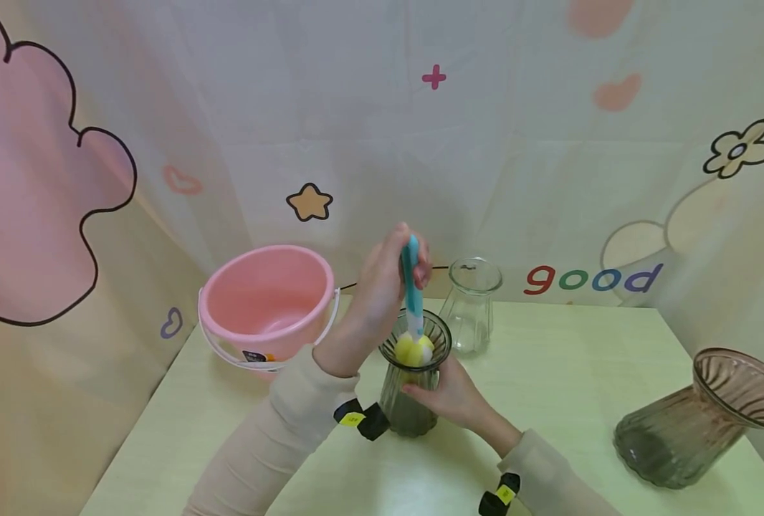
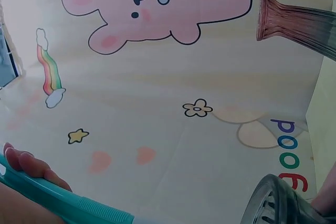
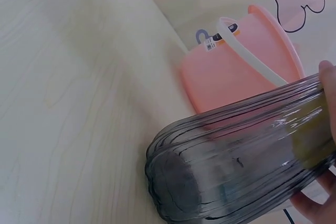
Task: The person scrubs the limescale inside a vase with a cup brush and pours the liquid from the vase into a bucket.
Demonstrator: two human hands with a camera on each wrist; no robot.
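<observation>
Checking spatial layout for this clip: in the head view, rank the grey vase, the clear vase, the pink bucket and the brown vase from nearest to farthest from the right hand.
1. Grey vase: the right hand grips it, centre of the table.
2. Clear vase: just behind, toward the wall.
3. Pink bucket: back left.
4. Brown vase: far right, tilted.
Bucket and brown vase are close to call.

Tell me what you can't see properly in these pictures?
- Inside of the pink bucket, head view: its own near wall hides the bottom.
- Sponge head of the teal brush, head view: the grey vase rim hides its lower part.
- Left hand, left wrist view: cut off by the picture's edge.
- Right hand, right wrist view: only fingertips show at the edge.
- Bucket label: too small to read.
</observation>
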